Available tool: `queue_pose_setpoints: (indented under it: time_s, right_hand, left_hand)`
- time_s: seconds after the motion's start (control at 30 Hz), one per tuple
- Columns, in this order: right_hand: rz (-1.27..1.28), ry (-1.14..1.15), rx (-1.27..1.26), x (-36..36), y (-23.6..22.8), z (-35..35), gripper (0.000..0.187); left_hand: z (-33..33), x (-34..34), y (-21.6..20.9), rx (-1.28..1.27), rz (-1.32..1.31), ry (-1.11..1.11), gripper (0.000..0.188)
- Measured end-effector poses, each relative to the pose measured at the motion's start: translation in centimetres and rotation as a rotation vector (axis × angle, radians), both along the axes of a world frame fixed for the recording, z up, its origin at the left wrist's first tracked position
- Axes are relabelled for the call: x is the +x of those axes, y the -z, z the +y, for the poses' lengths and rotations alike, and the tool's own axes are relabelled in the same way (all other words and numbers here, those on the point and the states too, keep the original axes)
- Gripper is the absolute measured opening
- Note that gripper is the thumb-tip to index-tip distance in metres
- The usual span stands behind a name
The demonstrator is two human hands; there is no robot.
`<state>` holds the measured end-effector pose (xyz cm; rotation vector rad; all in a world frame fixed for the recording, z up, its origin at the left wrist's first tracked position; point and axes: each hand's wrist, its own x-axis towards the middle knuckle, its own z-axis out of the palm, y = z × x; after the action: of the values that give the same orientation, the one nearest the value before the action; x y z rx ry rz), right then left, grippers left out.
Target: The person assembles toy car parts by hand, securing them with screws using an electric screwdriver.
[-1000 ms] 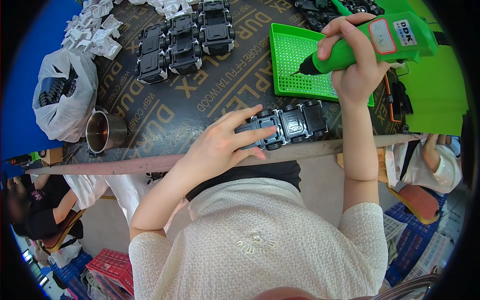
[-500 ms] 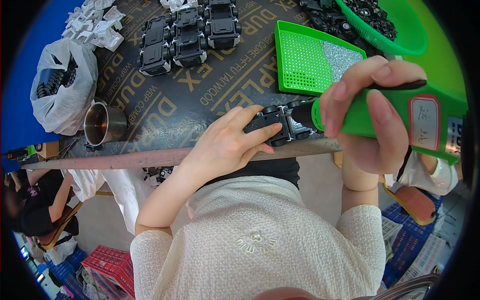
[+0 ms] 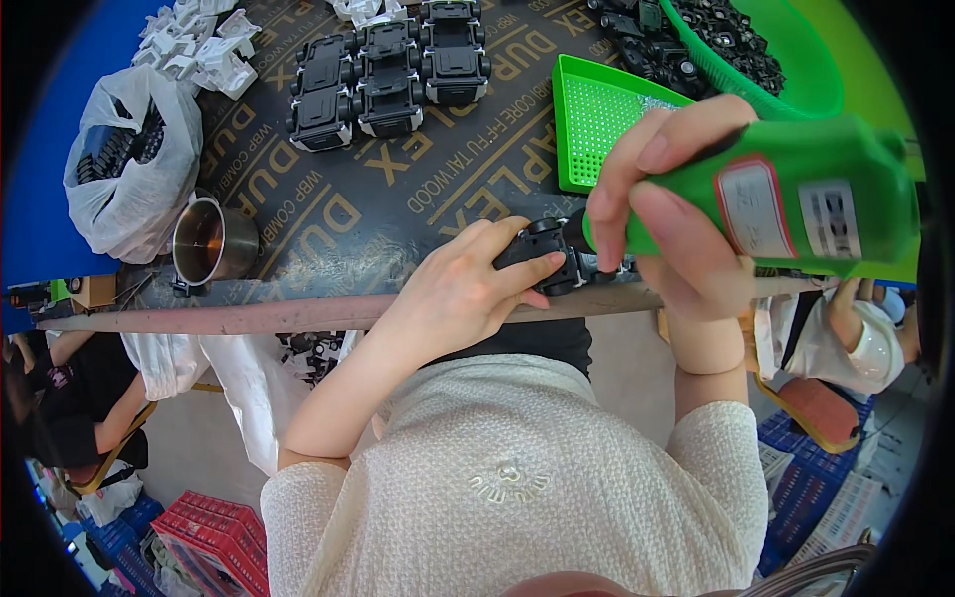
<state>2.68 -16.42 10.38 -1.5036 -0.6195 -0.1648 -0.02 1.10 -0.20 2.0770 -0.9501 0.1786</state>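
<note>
My left hand (image 3: 463,284) is closed around a small black toy car (image 3: 525,247) at the table's near edge. The car lies underside up, its wheels partly showing. My right hand (image 3: 686,254) grips a green electric screwdriver (image 3: 811,164) from the right, fingers wrapped round its body. The screwdriver's dark nose meets the car's right part, but the tip and the spot it touches are hidden. Beyond my right hand, a green perforated tray (image 3: 592,119) holds small silvery screws, partly covered by the hand.
Several toy car bodies (image 3: 388,70) stand in rows farther back. At left are a plastic bag (image 3: 149,214) of black parts, a metal cup (image 3: 224,244) and white parts (image 3: 199,50). A green basket (image 3: 696,65) of black parts stands far right. Other people sit at both sides.
The screwdriver and my right hand have moved left, and its nose now covers more of the car. My left hand keeps its hold on the car. The whole view has shifted slightly.
</note>
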Motion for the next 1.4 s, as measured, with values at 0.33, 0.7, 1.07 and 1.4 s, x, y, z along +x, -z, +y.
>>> queue_pose_setpoints:
  time_s: [0.33,0.7,1.07,1.4]
  right_hand:
    - [-0.161,0.232,0.236,6.8,2.5,-5.0,0.017]
    - [-0.173,0.207,0.206,6.9,3.0,-4.4,0.013]
    - [-0.246,-0.245,0.167,0.6,-0.8,-3.6,0.033]
    - [-0.140,-0.160,0.104,-0.6,-0.5,-2.0,0.027]
  left_hand:
    - [-0.2,0.0,0.2,-0.020,0.014,-0.020,0.043]
    - [-0.2,-0.1,0.3,-0.012,0.008,-0.015,0.045]
    - [-0.2,0.0,0.0,-0.022,0.034,-0.008,0.040]
    - [-0.2,-0.1,-0.3,-0.021,0.051,-0.006,0.034]
